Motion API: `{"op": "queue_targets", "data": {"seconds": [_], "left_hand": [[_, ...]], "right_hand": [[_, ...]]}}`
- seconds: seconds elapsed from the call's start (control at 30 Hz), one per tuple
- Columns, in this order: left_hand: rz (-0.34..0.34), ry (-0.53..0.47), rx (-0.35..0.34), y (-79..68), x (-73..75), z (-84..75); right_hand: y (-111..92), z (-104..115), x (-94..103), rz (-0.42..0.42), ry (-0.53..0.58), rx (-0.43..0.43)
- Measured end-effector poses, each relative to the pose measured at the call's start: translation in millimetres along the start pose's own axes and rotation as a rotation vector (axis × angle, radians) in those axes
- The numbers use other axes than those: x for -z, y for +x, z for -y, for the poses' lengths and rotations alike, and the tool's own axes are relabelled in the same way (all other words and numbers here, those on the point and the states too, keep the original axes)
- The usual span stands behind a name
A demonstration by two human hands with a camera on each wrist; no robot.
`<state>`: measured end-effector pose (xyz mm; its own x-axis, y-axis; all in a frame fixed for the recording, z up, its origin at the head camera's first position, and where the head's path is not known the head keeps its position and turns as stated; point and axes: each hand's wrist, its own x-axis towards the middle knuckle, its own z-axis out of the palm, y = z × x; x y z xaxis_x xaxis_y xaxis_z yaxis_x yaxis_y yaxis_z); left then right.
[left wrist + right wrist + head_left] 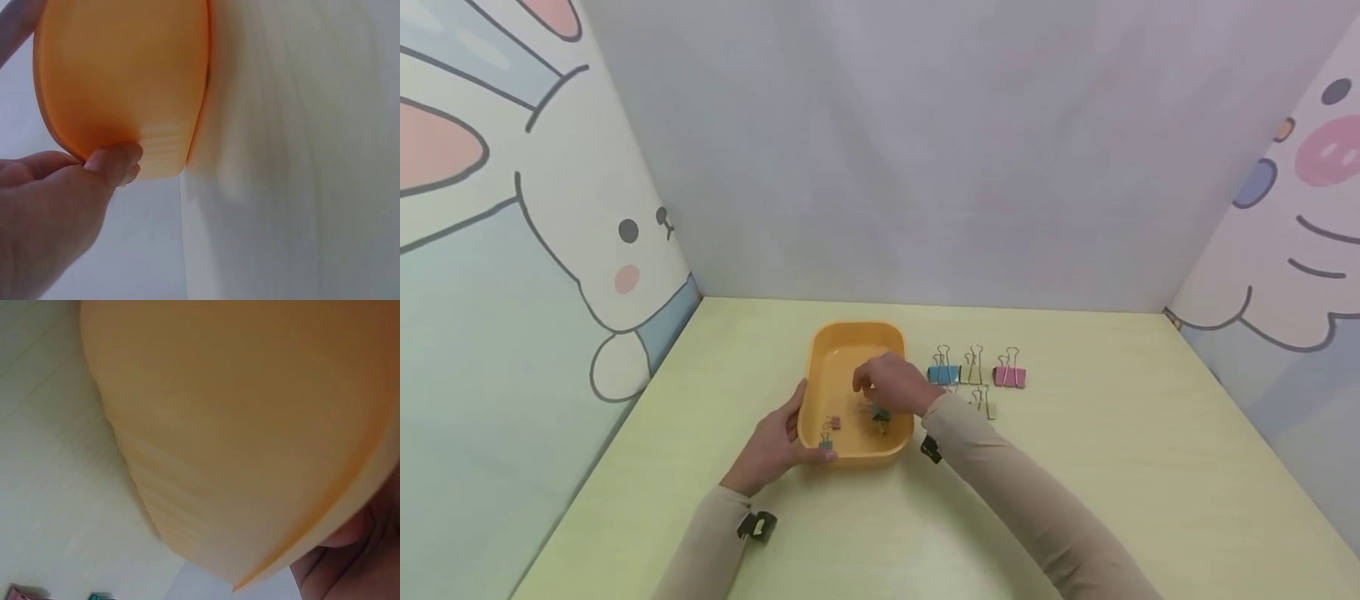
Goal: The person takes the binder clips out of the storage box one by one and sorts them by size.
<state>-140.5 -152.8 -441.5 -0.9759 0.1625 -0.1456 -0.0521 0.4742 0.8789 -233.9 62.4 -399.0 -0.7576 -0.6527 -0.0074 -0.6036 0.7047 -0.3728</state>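
An orange plastic tray (857, 458) stands on the table with small binder clips in it. My left hand (771, 446) grips its near left corner, thumb over the rim; in the left wrist view, the thumb (115, 164) lies against the tray's side. Over the tray's right half, my right hand (895, 383) reaches in with bent fingers, and I cannot tell whether they hold a clip. Below it lie a dark green binder clip (881, 413) and a yellowish one. A small pink binder clip (835, 422) and a small blue binder clip (826, 444) lie near the left thumb.
Right of the tray, larger binder clips stand on the table: a blue one (943, 375), a yellow one (973, 375), and a pink one (1010, 377). Another yellowish clip (990, 409) sits nearer, partly behind the right forearm. Printed walls enclose the table.
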Motion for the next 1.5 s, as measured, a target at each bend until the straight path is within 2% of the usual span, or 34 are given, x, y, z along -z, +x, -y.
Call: {"op": "queue_targets", "data": {"seconds": [0.33, 0.83, 1.0, 1.2, 1.5], "left_hand": [[0.000, -0.011, 0.005, -0.5, 0.4, -2.0], [-0.001, -0.026, 0.000, -0.8, -0.9, -0.9], [0.002, -0.024, -0.013, -0.2, -0.4, -0.5], [0.001, -0.030, 0.004, 0.3, -1.0, -1.2], [0.012, -0.056, -0.011, -1.3, -0.5, 0.1]], "right_hand": [[3.0, -4.3, -4.0, 0.014, -0.058, -0.046], [3.7, -7.7, -5.0, 0.008, -0.059, -0.024], [4.2, -8.0, -2.9, 0.022, -0.040, -0.029], [4.1, -8.1, -0.1, 0.037, 0.003, -0.037], [2.6, -7.2, 1.7, 0.024, 0.065, -0.027]]}}
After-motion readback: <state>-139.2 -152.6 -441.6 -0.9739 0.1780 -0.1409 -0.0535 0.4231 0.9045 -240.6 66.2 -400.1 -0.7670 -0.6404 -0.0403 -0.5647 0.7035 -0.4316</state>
